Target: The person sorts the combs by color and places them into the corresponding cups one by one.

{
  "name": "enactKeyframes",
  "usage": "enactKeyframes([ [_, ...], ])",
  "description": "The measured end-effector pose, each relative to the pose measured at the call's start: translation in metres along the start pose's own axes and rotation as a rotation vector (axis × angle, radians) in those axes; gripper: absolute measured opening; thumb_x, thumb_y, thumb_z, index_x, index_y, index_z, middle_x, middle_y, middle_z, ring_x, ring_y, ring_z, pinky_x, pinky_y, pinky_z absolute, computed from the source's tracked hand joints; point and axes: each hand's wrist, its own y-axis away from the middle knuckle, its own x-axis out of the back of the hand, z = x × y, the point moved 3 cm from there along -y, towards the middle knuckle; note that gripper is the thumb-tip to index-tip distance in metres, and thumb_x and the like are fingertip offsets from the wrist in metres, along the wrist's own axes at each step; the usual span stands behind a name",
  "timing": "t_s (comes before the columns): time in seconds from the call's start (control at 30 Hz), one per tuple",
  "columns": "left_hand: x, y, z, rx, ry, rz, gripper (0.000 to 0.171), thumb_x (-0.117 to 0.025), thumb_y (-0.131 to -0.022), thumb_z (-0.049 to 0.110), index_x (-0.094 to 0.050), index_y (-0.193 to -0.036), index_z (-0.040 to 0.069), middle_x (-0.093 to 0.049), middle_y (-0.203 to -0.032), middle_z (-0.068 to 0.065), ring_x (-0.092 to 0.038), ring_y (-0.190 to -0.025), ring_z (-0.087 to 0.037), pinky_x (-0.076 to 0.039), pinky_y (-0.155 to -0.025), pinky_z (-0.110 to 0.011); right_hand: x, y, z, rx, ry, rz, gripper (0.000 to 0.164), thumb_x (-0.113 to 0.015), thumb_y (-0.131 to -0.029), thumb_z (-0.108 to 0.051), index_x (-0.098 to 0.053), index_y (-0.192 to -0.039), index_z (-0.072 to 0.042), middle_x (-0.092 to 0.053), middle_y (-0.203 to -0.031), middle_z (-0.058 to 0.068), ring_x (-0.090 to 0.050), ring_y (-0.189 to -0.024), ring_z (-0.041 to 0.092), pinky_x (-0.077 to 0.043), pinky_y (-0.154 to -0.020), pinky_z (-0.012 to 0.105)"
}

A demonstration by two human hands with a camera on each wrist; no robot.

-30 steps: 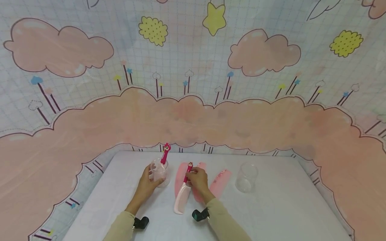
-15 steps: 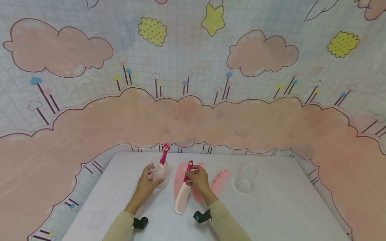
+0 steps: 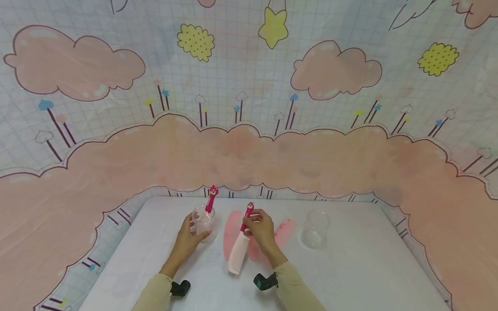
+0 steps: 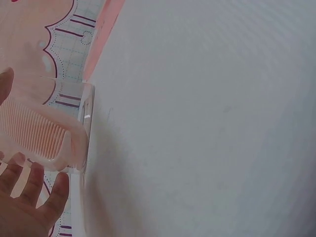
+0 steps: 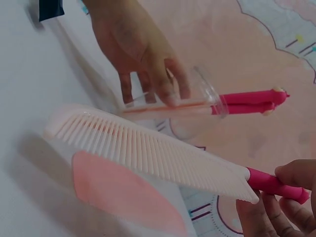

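On the left of the head view my left hand (image 3: 186,242) grips a clear cup (image 3: 203,221), thumb on the near side. A comb with a pale pink toothed part (image 4: 34,128) and a bright pink handle (image 3: 211,199), topped by a small figure, stands in that cup. Two bright pink handles (image 5: 252,101) stick out of it in the right wrist view. To the right, my right hand (image 3: 261,231) pinches another such comb (image 3: 238,254) by its handle. Its toothed end points down toward me, over flat pink pieces.
Flat pink pieces lie on the white table (image 3: 362,259): a rounded one (image 3: 231,229) at the middle and a decorated one (image 3: 285,229) behind the right hand. A second clear cup (image 3: 315,229) stands right of them. A patterned cloth (image 3: 249,160) rises behind.
My right hand has lifted the comb slightly and shifted it right. Its toothed part has turned, showing a smoother, more upright face. My left hand keeps holding the cup.
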Motion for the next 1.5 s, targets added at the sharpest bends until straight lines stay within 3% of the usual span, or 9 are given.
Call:
enactKeyframes([
  [0.17,0.001,-0.002,-0.002,0.003,0.007,-0.006,0.091,-0.076,-0.086,0.032,-0.018,-0.154,0.01,-0.033,-0.154,-0.019,-0.039,-0.138,-0.042,-0.044,-0.108,-0.054,0.005,0.0,-0.007,0.025,-0.037,0.009,0.027,-0.07,-0.087,-0.006,-0.058,-0.11,0.002,-0.065,-0.085,0.008,-0.068,-0.065,0.012,-0.062,-0.059,0.032],
  [0.4,0.001,-0.001,-0.002,0.011,0.006,-0.005,0.091,-0.075,-0.086,0.031,-0.018,-0.154,0.009,-0.033,-0.155,-0.02,-0.038,-0.139,-0.043,-0.043,-0.107,-0.055,0.01,0.021,-0.049,0.006,-0.056,-0.023,0.027,-0.067,-0.09,-0.003,-0.057,-0.113,0.006,-0.064,-0.09,0.01,-0.069,-0.071,0.015,-0.062,-0.066,0.038],
  [0.63,0.001,-0.002,-0.005,0.005,0.009,-0.006,0.091,-0.075,-0.087,0.031,-0.018,-0.153,0.01,-0.032,-0.155,-0.018,-0.037,-0.14,-0.041,-0.043,-0.108,-0.054,0.011,0.027,-0.067,0.047,-0.054,-0.034,0.027,-0.067,-0.089,-0.002,-0.057,-0.113,0.006,-0.063,-0.088,0.007,-0.069,-0.072,0.015,-0.062,-0.068,0.041],
  [1.03,0.001,-0.002,-0.004,0.004,0.015,-0.009,0.09,-0.075,-0.087,0.03,-0.018,-0.153,0.009,-0.031,-0.156,-0.021,-0.037,-0.141,-0.043,-0.043,-0.107,-0.053,0.002,0.008,-0.065,0.105,-0.098,-0.031,0.036,-0.071,-0.088,-0.006,-0.057,-0.12,0.003,-0.063,-0.095,0.008,-0.069,-0.075,0.014,-0.062,-0.065,0.037],
  [1.5,0.001,-0.002,-0.003,0.022,0.011,-0.021,0.091,-0.075,-0.087,0.033,-0.017,-0.154,0.011,-0.031,-0.156,-0.018,-0.035,-0.142,-0.042,-0.042,-0.108,-0.054,-0.007,0.011,-0.092,0.251,-0.136,-0.042,0.033,-0.07,-0.089,-0.007,-0.058,-0.118,0.001,-0.063,-0.099,0.013,-0.069,-0.078,0.015,-0.062,-0.066,0.037],
])
